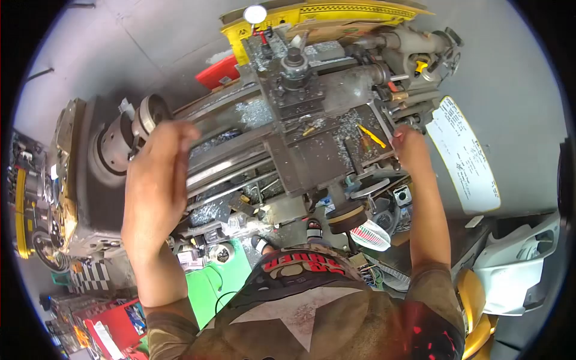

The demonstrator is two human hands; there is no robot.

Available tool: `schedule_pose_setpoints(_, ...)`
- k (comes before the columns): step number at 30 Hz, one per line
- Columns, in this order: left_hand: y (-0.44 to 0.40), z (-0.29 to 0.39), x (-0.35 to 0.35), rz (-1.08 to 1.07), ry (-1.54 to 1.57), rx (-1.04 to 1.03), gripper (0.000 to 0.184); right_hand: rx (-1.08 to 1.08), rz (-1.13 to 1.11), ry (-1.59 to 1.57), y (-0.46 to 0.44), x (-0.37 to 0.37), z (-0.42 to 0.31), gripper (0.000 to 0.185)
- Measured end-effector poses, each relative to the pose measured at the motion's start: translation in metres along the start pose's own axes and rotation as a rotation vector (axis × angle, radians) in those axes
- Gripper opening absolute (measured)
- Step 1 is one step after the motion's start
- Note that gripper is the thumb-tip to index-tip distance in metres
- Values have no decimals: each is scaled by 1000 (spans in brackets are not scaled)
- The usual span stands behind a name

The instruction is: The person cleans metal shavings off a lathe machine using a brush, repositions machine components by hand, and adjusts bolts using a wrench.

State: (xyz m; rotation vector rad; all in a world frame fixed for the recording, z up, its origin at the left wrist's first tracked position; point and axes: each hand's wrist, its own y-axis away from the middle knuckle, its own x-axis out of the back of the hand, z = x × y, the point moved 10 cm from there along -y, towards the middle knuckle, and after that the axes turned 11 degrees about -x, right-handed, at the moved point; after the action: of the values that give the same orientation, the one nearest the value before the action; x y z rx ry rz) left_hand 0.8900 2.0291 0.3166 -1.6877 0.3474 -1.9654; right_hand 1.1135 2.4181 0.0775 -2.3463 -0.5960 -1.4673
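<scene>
A metal lathe [309,162] strewn with metal chips spans the view. My left hand [157,174] is raised in front of the chuck [115,144] and a round metal part [153,114]; its fingers point up and are partly blurred, with no object visible in them. At the right end of the machine, my right hand [410,147] has its fingers curled beside a metal bar [382,123]; what they hold, if anything, is hidden. Left of that hand, a yellow tool [372,136] lies on the chip-covered surface. The tool post [295,69] stands on the carriage.
A handwheel [347,217] projects at the front of the lathe. Behind the machine are a yellow panel [336,13] and a red object [217,73]. A written sheet [465,159] is at the right, above white plastic parts [516,264]. A green mat [207,288] lies below.
</scene>
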Motion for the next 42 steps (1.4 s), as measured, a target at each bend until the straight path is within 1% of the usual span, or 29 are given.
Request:
schedule_pose_setpoints(3, 32, -33, -21, -30, 145, 57, 34, -41, 158, 74, -14, 2, 34, 19)
schedule_pose_setpoints(4, 39, -35, -25, -27, 153, 46, 34, -49, 168, 78, -16, 3, 39, 19)
schedule_pose_setpoints(8, 73, -53, -38, 0, 316, 204, 51, -189, 141, 73, -25, 1, 63, 19)
schedule_pose_setpoints(9, 78, -53, -40, 4, 319, 201, 51, -189, 145, 76, -26, 4, 63, 19)
schedule_pose_setpoints(13, 101, -67, -44, 33, 384, 330, 55, -201, 77, 83, -30, -1, 51, 22)
schedule_pose_setpoints(15, 106, -69, -44, 21, 392, 360, 54, -227, 31, 52, -47, -21, 70, 24)
schedule_pose_setpoints(16, 110, -72, -42, 35, 376, 373, 54, -203, 26, 45, -53, -26, 75, 24)
schedule_pose_setpoints(18, 116, -76, -45, 38, 438, 383, 54, -174, -70, -33, -64, -41, 86, 25)
schedule_pose_setpoints(21, 120, -77, -43, 44, 422, 394, 53, -119, -75, -26, -80, -47, 101, 22)
schedule_pose_setpoints(23, 122, -78, -44, 31, 424, 389, 53, -52, -115, 96, -84, -52, 99, 18)
schedule_pose_setpoints(25, 129, -81, -43, 39, 428, 398, 52, -128, -86, 179, -77, -34, 95, 12)
schedule_pose_setpoints(26, 134, -83, -43, 39, 436, 402, 52, -120, -82, 177, -66, -19, 82, 12)
schedule_pose_setpoints(27, 138, -85, -43, 40, 445, 405, 52, -168, -164, -24, -51, -8, 74, 6)
schedule_pose_setpoints(28, 141, -87, -44, 42, 453, 408, 51, -214, -248, -226, -35, 3, 60, 6)
schedule_pose_setpoints(30, 148, -94, -45, 47, 459, 416, 51, -240, -304, -821, 14, 24, -10, 12)
schedule_pose_setpoints(31, 152, -97, -47, 41, 471, 424, 50, -236, -303, -823, 31, 20, -38, 12)
schedule_pose_setpoints(33, 158, -103, -49, 21, 493, 429, 49, -25, -524, -1062, 70, 4, -119, 16)
schedule_pose_setpoints(34, 158, -103, -49, 17, 490, 417, 49, -10, -677, -1142, 90, -10, -158, 12)
schedule_pose_setpoints(35, 158, -102, -50, 8, 500, 402, 48, -10, -768, -1055, 103, -32, -185, 14)
schedule_pose_setpoints(36, 157, -100, -51, 1, 509, 387, 47, 29, -960, -1152, 119, -50, -225, 21)
schedule_pose_setpoints(37, 157, -97, -52, -8, 520, 372, 47, 65, -1055, -1193, 132, -61, -263, 26)
schedule_pose_setpoints(38, 158, -95, -52, -18, 532, 358, 46, 132, -1212, -1313, 139, -75, -300, 29)
schedule_pose_setpoints(40, 164, -93, -49, -27, 541, 353, 45, 27, -1228, -1530, 137, -90, -349, 30)
schedule_pose_setpoints(42, 173, -91, -47, -36, 560, 363, 44, -63, -1124, -1684, 114, -116, -375, 30)
